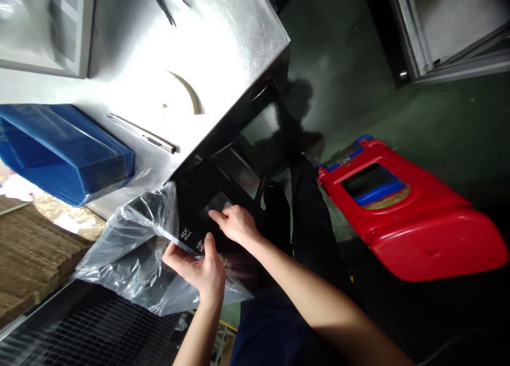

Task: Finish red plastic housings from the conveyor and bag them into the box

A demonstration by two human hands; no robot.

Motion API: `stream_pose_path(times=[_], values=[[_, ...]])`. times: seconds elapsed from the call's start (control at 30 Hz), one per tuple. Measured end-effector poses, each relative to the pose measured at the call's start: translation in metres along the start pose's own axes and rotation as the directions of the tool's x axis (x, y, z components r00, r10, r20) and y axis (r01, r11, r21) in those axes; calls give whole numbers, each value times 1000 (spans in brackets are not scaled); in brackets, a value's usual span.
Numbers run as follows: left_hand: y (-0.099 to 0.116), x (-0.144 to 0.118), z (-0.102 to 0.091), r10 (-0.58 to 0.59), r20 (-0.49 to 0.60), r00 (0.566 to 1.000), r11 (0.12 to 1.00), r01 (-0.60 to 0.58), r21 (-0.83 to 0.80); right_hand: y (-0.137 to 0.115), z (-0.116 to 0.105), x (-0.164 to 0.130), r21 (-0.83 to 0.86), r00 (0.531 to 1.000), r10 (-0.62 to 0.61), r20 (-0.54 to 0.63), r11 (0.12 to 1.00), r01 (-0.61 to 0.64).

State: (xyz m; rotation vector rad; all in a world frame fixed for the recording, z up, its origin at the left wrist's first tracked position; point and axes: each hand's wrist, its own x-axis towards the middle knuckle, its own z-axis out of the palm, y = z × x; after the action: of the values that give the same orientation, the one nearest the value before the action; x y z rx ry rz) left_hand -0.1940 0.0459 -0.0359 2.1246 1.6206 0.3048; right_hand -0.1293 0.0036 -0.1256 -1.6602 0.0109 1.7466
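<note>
Left hand [201,267] pinched clear plastic bag [131,249] edge against black printed item [199,206]; right hand [236,223] lay fingers-curled on item, grip unclear. Behind: bright steel table [167,52], blue bin [59,148] left, red container [406,217] right on dark green floor [398,100].

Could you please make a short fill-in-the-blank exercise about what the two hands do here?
1. The left hand grips the edge of a clear ____ bag.
2. The right hand touches a ____ flat item with white characters.
3. The bin on the steel table is ____.
4. The container on the floor is mostly ____.

Missing words: plastic; black; blue; red
</note>
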Motion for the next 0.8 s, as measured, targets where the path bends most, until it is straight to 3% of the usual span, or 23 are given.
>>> stream_pose_path(times=[0.1,0.17,0.37,0.47,0.7,0.8], values=[[-1,0,0,-17,6,1000,1000,17,-3,-22,8,20,-34,999,-30,28,999,31],[-1,1,-1,-36,7,999,999,36,-15,-20,13,16,-56,999,-20,40,998,22],[-2,3,-1,-58,9,998,998,58,-22,35,17,-44,-118,997,58,50,992,-52],[-4,2,-2,-54,14,998,998,54,-17,45,12,-53,-145,994,88,64,986,-78],[-3,5,-1,-40,12,999,998,40,-51,-13,12,1,-80,999,30,43,996,-27],[-3,7,-2,-46,15,999,998,46,-43,-7,17,-6,-70,995,65,80,996,-60]])
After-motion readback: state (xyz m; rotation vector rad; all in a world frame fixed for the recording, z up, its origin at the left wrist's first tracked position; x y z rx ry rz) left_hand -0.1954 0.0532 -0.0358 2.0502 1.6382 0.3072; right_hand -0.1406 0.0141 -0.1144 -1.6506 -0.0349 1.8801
